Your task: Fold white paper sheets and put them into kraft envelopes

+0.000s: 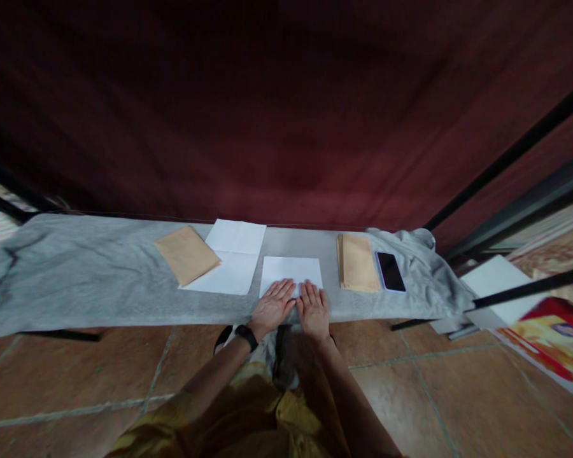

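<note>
A white sheet of paper point(290, 268), probably folded, lies flat in front of me on the cloth-covered table. Both palms press down on its near edge. My left hand point(274, 307) rests there with its fingers stretched out, a dark watch on the wrist. Beside it my right hand point(314, 310) lies flat too, fingers straight and a little apart. To the left are larger creased white sheets point(239, 257), partly covered by tilted brown envelopes point(187, 254). A stack of brown envelopes point(359, 262) lies to the right.
A smartphone point(390, 272) with a dark screen lies right of the envelope stack. Grey cloth point(100, 273) covers the narrow table, bunched at the right end. A dark red curtain point(286, 127) hangs behind. Black metal bars point(506, 159) and a red-yellow box point(558, 337) stand at the right.
</note>
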The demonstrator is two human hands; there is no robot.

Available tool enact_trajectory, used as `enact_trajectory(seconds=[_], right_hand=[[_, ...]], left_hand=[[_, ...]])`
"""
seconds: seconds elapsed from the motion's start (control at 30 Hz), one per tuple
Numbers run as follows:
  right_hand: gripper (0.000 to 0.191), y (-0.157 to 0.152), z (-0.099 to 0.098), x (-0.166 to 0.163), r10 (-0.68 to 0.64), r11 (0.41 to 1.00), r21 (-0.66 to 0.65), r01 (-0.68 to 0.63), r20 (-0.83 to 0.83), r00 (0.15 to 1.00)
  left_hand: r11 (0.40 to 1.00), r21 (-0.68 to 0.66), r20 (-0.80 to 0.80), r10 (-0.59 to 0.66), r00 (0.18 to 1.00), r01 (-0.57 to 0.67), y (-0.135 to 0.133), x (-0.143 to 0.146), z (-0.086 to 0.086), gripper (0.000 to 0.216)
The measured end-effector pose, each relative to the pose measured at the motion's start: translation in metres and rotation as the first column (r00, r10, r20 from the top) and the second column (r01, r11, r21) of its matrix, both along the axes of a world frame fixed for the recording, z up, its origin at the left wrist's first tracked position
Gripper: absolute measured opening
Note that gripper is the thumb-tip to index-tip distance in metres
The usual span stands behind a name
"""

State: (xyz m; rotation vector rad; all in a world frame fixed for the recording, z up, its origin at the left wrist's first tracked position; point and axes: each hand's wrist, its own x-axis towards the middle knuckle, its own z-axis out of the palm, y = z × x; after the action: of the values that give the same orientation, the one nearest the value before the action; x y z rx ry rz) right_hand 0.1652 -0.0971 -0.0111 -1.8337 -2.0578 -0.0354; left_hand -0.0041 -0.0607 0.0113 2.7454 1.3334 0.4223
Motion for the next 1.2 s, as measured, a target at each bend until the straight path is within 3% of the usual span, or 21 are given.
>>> enact_trajectory(seconds=[1.2], right_hand=[[0.052, -0.029, -0.012, 0.021, -0.122, 0.986, 0.113, 0.122, -0.004, 0.993]], left_hand=[[0.949, 0.102, 0.025, 0.298, 0.954, -0.299, -0.032, -0.027, -0.008, 0.059]])
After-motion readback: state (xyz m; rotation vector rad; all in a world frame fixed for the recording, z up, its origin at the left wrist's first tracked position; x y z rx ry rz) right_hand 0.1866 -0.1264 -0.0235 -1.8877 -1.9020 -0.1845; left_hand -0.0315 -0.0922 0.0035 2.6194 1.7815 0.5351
